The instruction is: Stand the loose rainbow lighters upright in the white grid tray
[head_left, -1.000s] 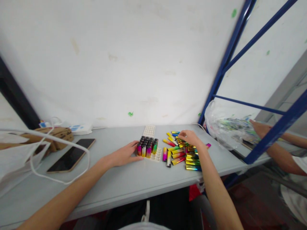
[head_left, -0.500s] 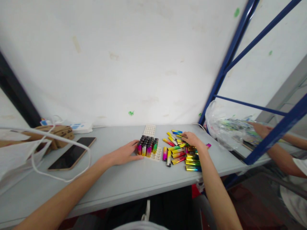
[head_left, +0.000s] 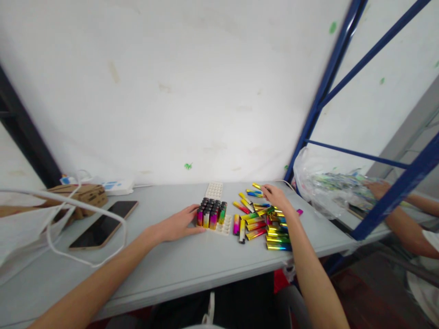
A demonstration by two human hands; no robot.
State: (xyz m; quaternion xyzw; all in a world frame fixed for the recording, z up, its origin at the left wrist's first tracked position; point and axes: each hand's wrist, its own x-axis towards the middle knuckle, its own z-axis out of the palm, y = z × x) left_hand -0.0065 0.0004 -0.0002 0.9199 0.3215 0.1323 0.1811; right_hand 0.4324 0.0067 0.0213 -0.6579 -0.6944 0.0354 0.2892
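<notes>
R hand (head_left: pixel 272 193) w/ yellow lighter (head_left: pixel 256 186), open desk (head_left: pixel 164 267) nearer edge.

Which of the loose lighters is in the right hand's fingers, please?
The yellow lighter nearest the wall: the right hand pinches its end, while the other loose ones lie scattered.

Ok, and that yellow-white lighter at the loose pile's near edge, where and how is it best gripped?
Probably by the long sides of the yellow-white lighter, mid-body, from above and the near side. It lies flat, black end towards the person, with that side open; a magenta lighter lies close on its left.
</notes>
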